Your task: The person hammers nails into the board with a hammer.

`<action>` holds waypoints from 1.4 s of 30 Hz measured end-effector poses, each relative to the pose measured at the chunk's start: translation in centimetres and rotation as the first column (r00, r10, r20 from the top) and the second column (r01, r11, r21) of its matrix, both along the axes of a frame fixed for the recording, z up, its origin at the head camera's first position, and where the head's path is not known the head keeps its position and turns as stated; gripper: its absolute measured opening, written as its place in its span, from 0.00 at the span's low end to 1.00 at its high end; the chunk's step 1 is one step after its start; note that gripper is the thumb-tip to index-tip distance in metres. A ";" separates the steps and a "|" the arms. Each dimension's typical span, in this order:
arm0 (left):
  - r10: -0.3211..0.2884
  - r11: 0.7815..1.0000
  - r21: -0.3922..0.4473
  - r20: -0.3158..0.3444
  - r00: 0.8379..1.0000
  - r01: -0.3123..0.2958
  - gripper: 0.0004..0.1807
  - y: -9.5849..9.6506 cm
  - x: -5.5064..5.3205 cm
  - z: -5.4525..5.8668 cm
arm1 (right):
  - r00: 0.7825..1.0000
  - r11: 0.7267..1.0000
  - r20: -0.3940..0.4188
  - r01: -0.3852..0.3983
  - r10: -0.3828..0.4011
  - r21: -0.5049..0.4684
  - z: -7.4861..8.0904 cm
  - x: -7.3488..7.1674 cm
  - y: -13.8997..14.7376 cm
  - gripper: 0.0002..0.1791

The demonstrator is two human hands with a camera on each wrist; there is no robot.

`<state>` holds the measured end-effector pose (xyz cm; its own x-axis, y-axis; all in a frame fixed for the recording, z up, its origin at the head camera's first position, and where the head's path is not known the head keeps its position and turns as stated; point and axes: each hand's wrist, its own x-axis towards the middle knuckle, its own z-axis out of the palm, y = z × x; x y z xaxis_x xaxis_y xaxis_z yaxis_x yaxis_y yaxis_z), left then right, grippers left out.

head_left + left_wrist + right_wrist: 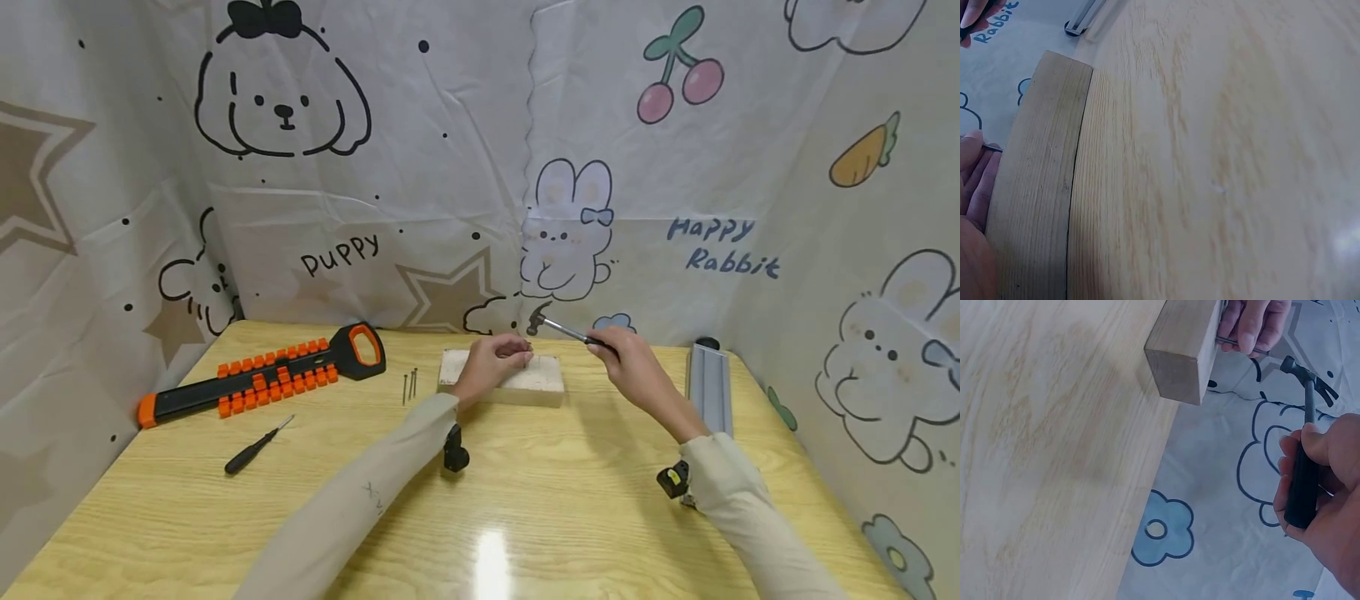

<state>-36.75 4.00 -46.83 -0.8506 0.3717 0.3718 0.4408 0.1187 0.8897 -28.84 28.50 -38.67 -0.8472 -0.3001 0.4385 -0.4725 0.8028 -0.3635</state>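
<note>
A pale wooden block (pixel 540 387) lies on the table. Over its top, my left hand (pixel 489 367) pinches a nail (pixel 1262 352) between thumb and fingers, the nail standing upright against the block; in the left wrist view only a bit of the nail (pixel 992 148) shows. My right hand (pixel 637 373) grips the black handle of a claw hammer (pixel 564 330). In the right wrist view the hammer's head (pixel 1300 372) is close to the nail's head, apart from it. Whether the nail's tip has entered the wood is hidden by the fingers.
Several loose nails (pixel 410 386) lie left of the block. Further left are a screwdriver (pixel 253 450) and a black-and-orange slotted holder (pixel 277 379). A long grey case (pixel 708 383) lies at the right edge. Printed cloth (pixel 450 192) hangs behind the table (pixel 540 500).
</note>
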 end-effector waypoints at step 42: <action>0.003 1.000 0.011 0.009 1.000 -0.003 0.09 -0.2 -0.3 0.0 | 0.999 0.991 -0.012 -0.031 0.032 0.127 0.3 -0.3 0.1 0.09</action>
<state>-37.08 3.82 -46.79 -0.8553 0.3647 0.3681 0.4321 0.1099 0.8951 -29.16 28.63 -38.40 -0.8305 -0.3805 0.4068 -0.5026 0.8266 -0.2530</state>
